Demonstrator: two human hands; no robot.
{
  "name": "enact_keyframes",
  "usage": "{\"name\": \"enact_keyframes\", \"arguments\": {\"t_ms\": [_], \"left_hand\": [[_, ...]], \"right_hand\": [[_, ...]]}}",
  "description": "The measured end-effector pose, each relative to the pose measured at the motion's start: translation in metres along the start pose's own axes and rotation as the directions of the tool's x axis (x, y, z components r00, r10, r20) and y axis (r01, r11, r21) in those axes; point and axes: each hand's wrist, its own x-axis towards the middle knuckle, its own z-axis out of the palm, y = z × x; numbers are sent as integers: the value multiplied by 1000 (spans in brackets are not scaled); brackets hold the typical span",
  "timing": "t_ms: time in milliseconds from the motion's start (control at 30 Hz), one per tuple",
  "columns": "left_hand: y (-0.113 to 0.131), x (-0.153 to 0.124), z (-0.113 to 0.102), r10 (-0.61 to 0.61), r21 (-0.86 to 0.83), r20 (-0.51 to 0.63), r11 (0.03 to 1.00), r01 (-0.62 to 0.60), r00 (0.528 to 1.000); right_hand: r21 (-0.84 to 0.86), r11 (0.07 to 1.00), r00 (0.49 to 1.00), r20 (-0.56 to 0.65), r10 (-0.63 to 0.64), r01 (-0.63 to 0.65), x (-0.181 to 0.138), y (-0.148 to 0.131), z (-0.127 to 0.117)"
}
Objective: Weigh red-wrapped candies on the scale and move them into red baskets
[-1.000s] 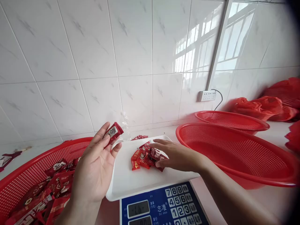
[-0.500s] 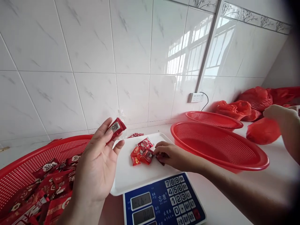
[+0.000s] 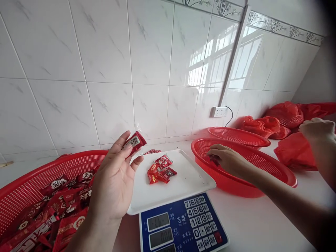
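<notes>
My left hand [image 3: 115, 180] is raised palm up beside the scale, pinching a dark red candy packet [image 3: 135, 141] at its fingertips. My right hand [image 3: 226, 158] reaches over the rim of the near empty red basket [image 3: 273, 175], fingers closed on a small dark red packet that barely shows. A few red candy packets [image 3: 160, 168] lie on the white tray [image 3: 183, 182] of the blue-faced scale [image 3: 181, 227].
A red basket [image 3: 23, 196] full of red packets sits at the left. A second empty red basket [image 3: 237, 134] stands behind the near one. Red plastic bags [image 3: 286, 115] pile at the right, where another person's hand [image 3: 317, 129] shows. A wall socket [image 3: 218, 111] is behind.
My right hand took packets off the scale tray and moved right over the near empty basket. The pile on the tray is smaller. My left hand stayed raised with its packet.
</notes>
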Motion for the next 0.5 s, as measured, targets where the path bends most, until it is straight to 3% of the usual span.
{"name": "enact_keyframes", "arguments": {"t_ms": [133, 233, 400, 500], "left_hand": [[0, 0, -2, 3, -12, 33, 1000, -2, 999], [-1, 1, -2, 11, -21, 32, 1000, -11, 999], [-2, 1, -2, 19, -24, 47, 1000, -17, 999], [-1, 0, -1, 22, -22, 56, 1000, -21, 998]], "right_hand": [[-69, 996, 996, 69, 61, -56, -3, 16, 4], [-77, 995, 994, 79, 76, -70, 2, 3, 7], [42, 998, 977, 205, -57, 49, 19, -61, 17], [236, 968, 887, 424, -180, 84, 30, -105, 27]]}}
